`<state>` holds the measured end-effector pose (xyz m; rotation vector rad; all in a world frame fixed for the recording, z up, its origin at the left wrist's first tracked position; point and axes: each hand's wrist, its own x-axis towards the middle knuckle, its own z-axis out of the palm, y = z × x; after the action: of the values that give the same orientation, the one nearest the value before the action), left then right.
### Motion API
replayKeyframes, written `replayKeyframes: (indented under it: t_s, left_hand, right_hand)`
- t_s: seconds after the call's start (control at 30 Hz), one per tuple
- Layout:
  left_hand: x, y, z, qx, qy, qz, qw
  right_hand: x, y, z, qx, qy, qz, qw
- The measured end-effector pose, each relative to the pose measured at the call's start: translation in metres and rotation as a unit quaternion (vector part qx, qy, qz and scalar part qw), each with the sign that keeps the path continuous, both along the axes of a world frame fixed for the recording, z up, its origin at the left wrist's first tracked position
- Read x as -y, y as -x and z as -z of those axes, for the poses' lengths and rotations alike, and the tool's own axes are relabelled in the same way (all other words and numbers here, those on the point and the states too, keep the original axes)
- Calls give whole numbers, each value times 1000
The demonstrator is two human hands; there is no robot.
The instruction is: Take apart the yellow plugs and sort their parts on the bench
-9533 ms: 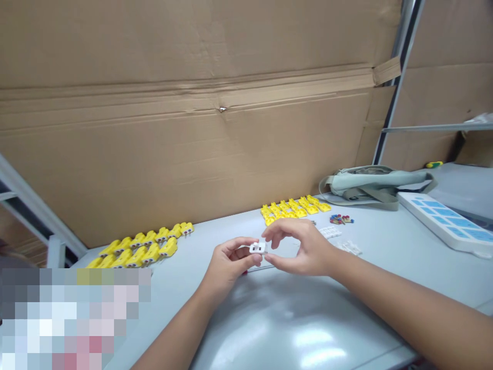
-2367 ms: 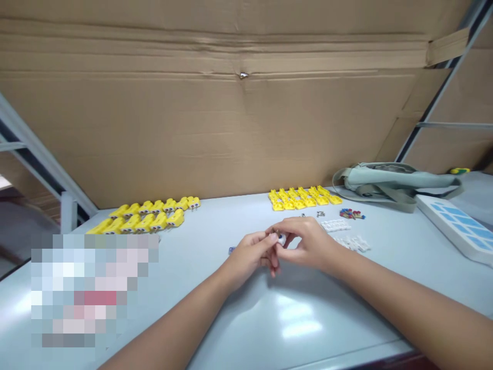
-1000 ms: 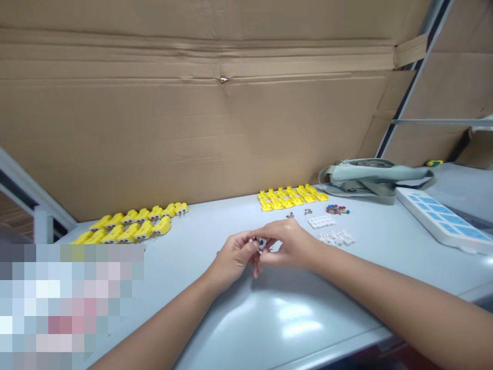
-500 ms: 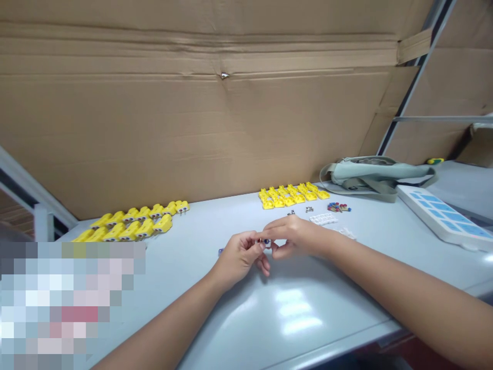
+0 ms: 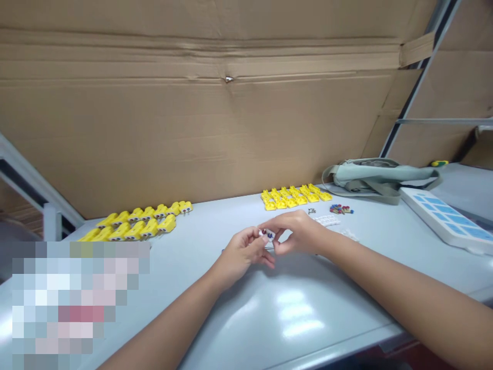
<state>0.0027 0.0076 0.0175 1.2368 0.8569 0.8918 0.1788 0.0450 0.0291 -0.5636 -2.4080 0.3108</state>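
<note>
Above the middle of the table, a small white plastic piece [image 5: 270,235] with a dark red and a blue spot on its face is pinched between the thumb and fingers of my left hand [image 5: 239,256]. My right hand [image 5: 302,232] curves in from the other side, its index finger along the top of the piece and its thumb just below. Part of the piece is covered by fingers. Beyond my right hand lie red and blue small parts [image 5: 341,209], a few tiny metal bits [image 5: 311,210] and white plastic pieces [image 5: 327,220].
Yellow open shells [image 5: 295,197] stand in rows at the back. Several yellow plug-like bodies with pins [image 5: 134,230] line the left. A pale green bag [image 5: 365,174] and a white-and-blue panel [image 5: 449,221] lie on the right. Cardboard [image 5: 231,128] walls the rear.
The piece has turned so its white face with the red and blue spots shows. My hands stay together, with the right fingers shifted slightly around it.
</note>
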Motion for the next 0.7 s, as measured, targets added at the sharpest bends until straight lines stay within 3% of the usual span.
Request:
replayKeyframes:
  t_s: [0.1,0.23,0.4,0.53,0.7]
  left_hand:
    - [1,0,-2,33,24,-26,999]
    - [0,1,1,55,59,28,996]
    - [0,2,7,54,52,92,993]
    - [1,0,8,25,5,71,997]
    - [4,-4,8,-47,-42,30,998]
  right_hand:
    - [7,8,0,-6,34,97,995]
    - [18,15,1,4,41,145,989]
    - [25,19,1,-2,68,130,989]
    - [25,19,2,5,77,118,990]
    - [16,14,5,39,43,31,998]
